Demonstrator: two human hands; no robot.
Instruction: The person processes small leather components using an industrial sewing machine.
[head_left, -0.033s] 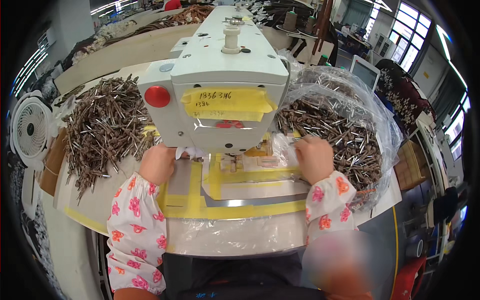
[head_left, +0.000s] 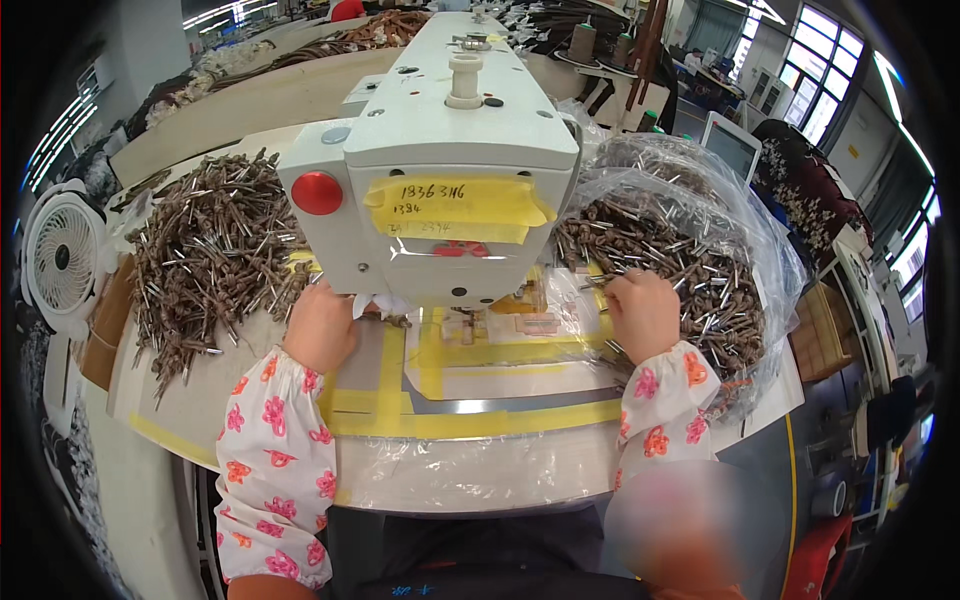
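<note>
Under the head of the white sewing machine (head_left: pixel 460 140), my left hand (head_left: pixel 320 327) is closed at the left of the stitching area. A short brown cord piece (head_left: pixel 393 319) sticks out from its fingertips, and a bit of white material (head_left: pixel 378 301) shows beside them. My right hand (head_left: pixel 643 315) has its fingers curled at the near left edge of the right-hand pile of brown knotted cords (head_left: pixel 700 310) with silver metal tips. What those fingers hold, if anything, is hidden. Clear plastic and yellow tape (head_left: pixel 480 355) cover the work plate between my hands.
Another heap of brown cords (head_left: pixel 205 260) lies left of the machine. Transparent plastic film (head_left: pixel 775 240) wraps round the right pile. A white fan (head_left: pixel 62 255) stands at the far left, a screen (head_left: pixel 732 148) at the back right. Yellow tape (head_left: pixel 480 422) edges the table's front part.
My right hand has shifted slightly to the right, its fingers more curled. My left hand has moved a little to the right, and the brown cord at its fingertips shows more plainly.
</note>
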